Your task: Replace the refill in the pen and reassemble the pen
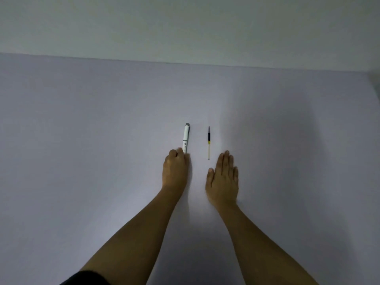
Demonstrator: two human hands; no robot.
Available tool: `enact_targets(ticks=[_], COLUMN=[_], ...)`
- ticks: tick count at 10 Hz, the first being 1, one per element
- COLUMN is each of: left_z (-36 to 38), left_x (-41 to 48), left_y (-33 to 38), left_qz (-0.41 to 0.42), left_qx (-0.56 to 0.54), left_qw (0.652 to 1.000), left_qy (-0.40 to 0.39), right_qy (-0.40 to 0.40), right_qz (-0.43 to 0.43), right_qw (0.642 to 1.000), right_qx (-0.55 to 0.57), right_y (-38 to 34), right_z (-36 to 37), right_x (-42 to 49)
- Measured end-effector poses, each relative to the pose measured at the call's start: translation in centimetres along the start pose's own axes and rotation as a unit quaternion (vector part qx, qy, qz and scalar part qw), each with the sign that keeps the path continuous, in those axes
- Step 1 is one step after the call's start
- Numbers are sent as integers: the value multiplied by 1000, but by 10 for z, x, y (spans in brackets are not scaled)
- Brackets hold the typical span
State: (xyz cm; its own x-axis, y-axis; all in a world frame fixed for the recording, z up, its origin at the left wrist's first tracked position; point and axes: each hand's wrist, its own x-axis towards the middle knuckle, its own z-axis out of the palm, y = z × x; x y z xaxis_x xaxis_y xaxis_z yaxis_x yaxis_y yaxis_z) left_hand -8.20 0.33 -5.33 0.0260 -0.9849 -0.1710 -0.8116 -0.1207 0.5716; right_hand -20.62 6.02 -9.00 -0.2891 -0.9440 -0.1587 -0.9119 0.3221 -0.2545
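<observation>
A white pen [186,137] with a grey end cap lies on the table, pointing away from me. My left hand [175,170] is curled around the pen's near end, fingers closed on it. A thin refill [209,142], dark at the far tip and pale at the near end, lies parallel to the pen, a little to its right. My right hand [224,177] rests flat on the table with fingers together and extended, just right of and below the refill's near end, not touching it.
The pale lavender table [102,140] stretches wide on both sides. Its far edge meets a plain wall [185,27]. A dark sleeve or garment edge [86,278] shows at the bottom left.
</observation>
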Motion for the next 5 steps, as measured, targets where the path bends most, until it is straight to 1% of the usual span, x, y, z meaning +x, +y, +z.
enact_targets(ticks=[2,3,4,5], left_z=[5,2,-8,-20], left_x=[0,-2,-3,-2], left_y=[-2,-1,3,6], left_qz=[2,-11,-48,-57], left_qx=[1,-7,-42,-60], left_qw=[1000,1000,998,997], left_qy=[6,-8,-5,9], right_qy=[-1,-10,-54,-69], right_qz=[-4,-12,-3,-3], right_qw=[1000,1000,998,996], right_qx=[-17,-3,37,53], right_y=[2,1,1,3], right_z=[0,-2,-13,-24], right_x=[1,0,3,5])
